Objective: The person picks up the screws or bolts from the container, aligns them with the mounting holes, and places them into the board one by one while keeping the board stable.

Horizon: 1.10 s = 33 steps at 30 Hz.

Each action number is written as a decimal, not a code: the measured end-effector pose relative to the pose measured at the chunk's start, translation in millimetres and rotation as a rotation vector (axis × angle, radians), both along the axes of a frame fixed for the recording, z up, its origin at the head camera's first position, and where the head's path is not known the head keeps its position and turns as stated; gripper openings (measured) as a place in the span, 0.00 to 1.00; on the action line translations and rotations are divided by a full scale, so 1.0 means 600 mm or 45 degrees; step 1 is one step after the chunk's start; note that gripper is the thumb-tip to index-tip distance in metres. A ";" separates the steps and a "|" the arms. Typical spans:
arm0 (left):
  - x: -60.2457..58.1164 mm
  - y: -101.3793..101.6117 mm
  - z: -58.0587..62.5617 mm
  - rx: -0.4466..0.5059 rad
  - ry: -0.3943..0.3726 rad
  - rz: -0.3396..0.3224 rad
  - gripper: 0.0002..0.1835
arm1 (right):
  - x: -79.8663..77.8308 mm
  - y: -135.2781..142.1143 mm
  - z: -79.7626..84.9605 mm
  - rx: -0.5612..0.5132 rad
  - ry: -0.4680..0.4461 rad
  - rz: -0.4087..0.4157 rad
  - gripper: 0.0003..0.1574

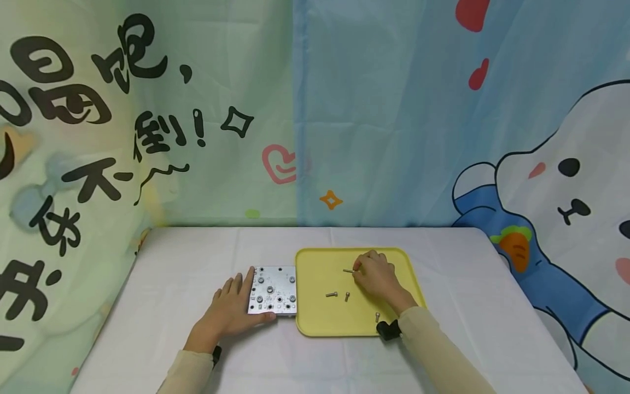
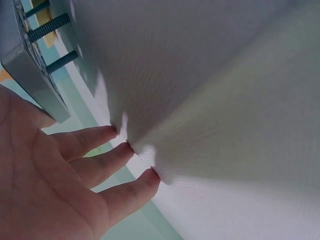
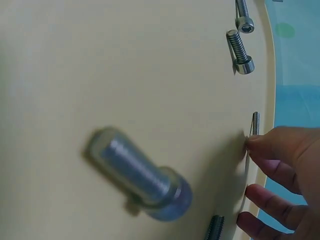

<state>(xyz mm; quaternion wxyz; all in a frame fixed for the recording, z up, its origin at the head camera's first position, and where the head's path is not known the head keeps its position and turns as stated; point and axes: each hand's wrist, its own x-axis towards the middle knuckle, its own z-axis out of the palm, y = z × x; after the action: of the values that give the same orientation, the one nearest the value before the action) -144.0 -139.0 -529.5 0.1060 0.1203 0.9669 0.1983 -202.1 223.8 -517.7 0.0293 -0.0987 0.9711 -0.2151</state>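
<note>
Pinched a screw point(image 1: 347, 271) between thumb and fingertips of the right hand point(image 1: 379, 276), toward the far edge of the yellow tray point(image 1: 315, 320), with threaded end pointing left and head hidden in the grip. Counted two loose screws point(image 1: 332, 294) close together near the tray's middle, plus a third screw point(image 1: 377, 317) toward its near right corner, just beside a black wrist mount point(image 1: 389, 330). Noted one more screw point(image 3: 215, 228), cut off at the bottom of the right wrist view. Found the left hand point(image 1: 228, 309) spread wide, with index finger at the left edge of the metal plate point(image 1: 280, 287), thumb along its near edge, and other fingertips pressed into white cloth point(image 2: 225, 100). Located the plate left of the desk's point(image 1: 320, 366) centre, just beside the tray's left edge. Observed socket-head screws point(image 1: 270, 289) seated in its top and threaded ends point(image 2: 49, 27) projecting from one face.
</note>
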 end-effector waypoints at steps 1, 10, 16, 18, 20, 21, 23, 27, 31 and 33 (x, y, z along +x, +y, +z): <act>-0.001 0.000 0.000 -0.002 0.002 -0.002 0.67 | -0.001 0.001 0.001 -0.001 -0.003 0.001 0.04; -0.002 0.000 0.002 0.003 -0.001 0.009 0.67 | -0.002 0.005 0.005 -0.078 0.037 0.006 0.07; -0.001 0.000 0.001 0.014 0.001 0.008 0.67 | 0.001 0.004 0.011 -0.118 0.142 0.040 0.07; -0.001 0.000 0.001 0.014 0.000 0.008 0.67 | 0.004 0.000 0.017 -0.127 0.168 0.063 0.06; -0.001 0.000 0.001 0.011 -0.001 0.009 0.68 | 0.008 -0.007 0.025 -0.135 0.198 0.093 0.05; -0.001 -0.001 0.000 0.010 0.000 0.008 0.67 | 0.009 -0.011 0.029 -0.131 0.215 0.112 0.04; -0.002 -0.001 -0.001 0.011 0.004 0.009 0.67 | 0.013 -0.020 0.037 -0.122 0.259 0.150 0.03; -0.003 -0.001 -0.003 0.006 0.006 0.014 0.67 | 0.019 -0.039 0.050 -0.093 0.350 0.228 0.03; -0.003 -0.001 -0.003 0.003 0.007 0.018 0.67 | 0.027 -0.058 0.067 -0.102 0.417 0.294 0.04; -0.003 -0.001 -0.002 0.000 0.004 0.020 0.67 | 0.031 -0.069 0.076 -0.113 0.436 0.322 0.05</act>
<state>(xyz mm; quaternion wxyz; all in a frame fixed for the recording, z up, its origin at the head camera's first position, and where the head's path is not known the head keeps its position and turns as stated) -145.9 -139.4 -530.9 0.1029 0.1131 0.9680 0.1991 -183.6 182.7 -472.0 -0.1139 -0.2559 0.9314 -0.2325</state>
